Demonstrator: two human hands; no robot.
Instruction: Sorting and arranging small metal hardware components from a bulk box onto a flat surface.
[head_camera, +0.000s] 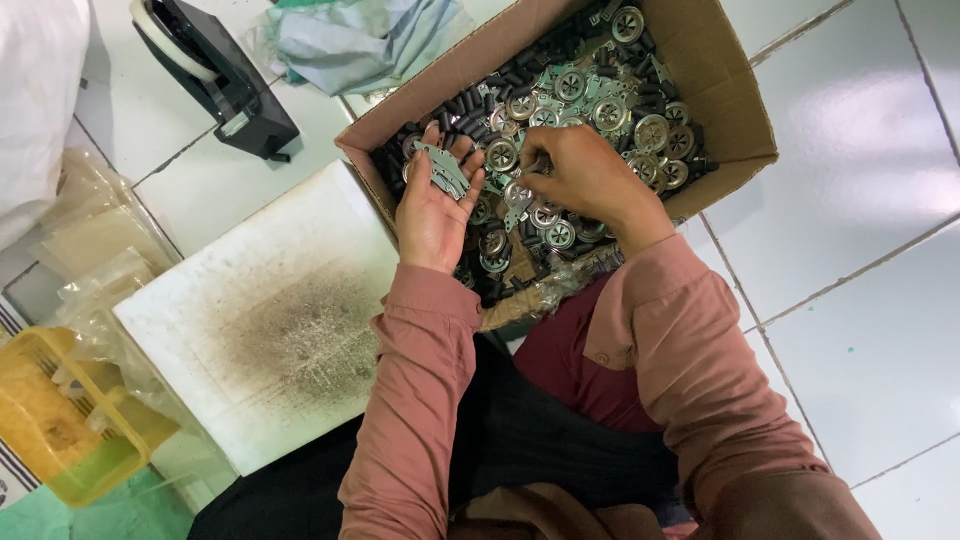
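Left hand (432, 205) palm up over the near left corner of the cardboard box (735, 95), fingers loosely curled, cradling a small stack of flat metal plates (446, 170) across the fingers and upper palm. Right hand (585, 172) just beside it to the right, knuckles up, fingertips pinched narrow on something small down among the loose parts; exactly what is pinched too hidden to tell. Between the two hands, and under them, a heap of round metal discs (610, 112) mixed with short black tubes (470, 100) filling the box. Plates resting in the left hand, close to the right fingertips but not touching them. Box lying on a white tiled floor (870, 200). Left of the box, a stained white board (270, 320); further up, a black tape dispenser (222, 75); at the lower left, a yellow plastic basket (60, 430)
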